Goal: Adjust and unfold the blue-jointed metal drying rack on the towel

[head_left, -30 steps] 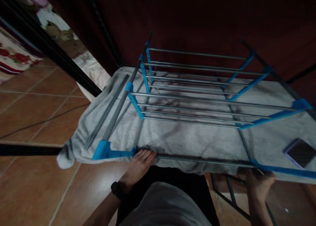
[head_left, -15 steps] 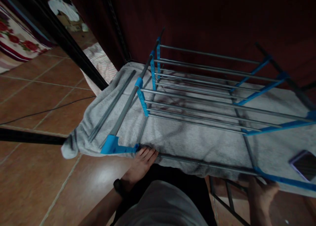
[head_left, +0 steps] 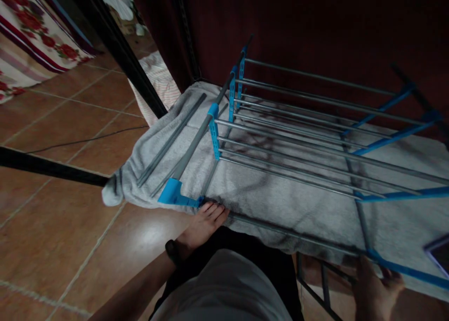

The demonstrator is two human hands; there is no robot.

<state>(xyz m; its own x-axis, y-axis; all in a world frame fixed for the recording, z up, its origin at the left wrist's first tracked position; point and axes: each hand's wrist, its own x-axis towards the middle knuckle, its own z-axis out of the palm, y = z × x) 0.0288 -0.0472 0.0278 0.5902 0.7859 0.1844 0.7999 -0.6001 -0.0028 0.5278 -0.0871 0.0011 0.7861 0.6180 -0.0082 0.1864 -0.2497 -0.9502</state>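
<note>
Terracotta floor tiles (head_left: 63,218) w/ pale grout are running under everything, dim light, dark red curtain (head_left: 315,22) closing off the far side.

Nearest the camera: person's own grey shirt and dark trousers, then both hands at the front rail of the grey-tube, blue-jointed folding drying rack (head_left: 315,139). Left hand (head_left: 205,225), black watch at the wrist, is lying palm-down w/ fingers pressed together and straight, tips touching the front tube just beside the blue plastic corner joint (head_left: 173,195). Probably bracing that corner so the frame isn't sliding. Right hand (head_left: 375,290) is gripping from under the front edge near the right blue bar, thumb side up; fingers mostly hidden under the cloth, so can't tell how tightly they're closing. One hand per end looks like a steadying hold on the long edge.

Rack is sitting directly in front of the person, long axis going left-right across the view, tilting slightly down to the right in frame. Short blue side arms are pointing away toward the curtain. Grey fleecy towel (head_left: 280,199) is lying spread flat over the lower tier, left end bunching and hanging off past the corner joint. Raised tier of thin steel rods is standing above it, bare.

Dark-screened phone (head_left: 438,258) is resting on the towel at the far right edge, partly cut off.

Farther left: black metal poles (head_left: 115,45), striped cloth on the floor, floral red-and-white fabric (head_left: 31,36) at top left.
</note>
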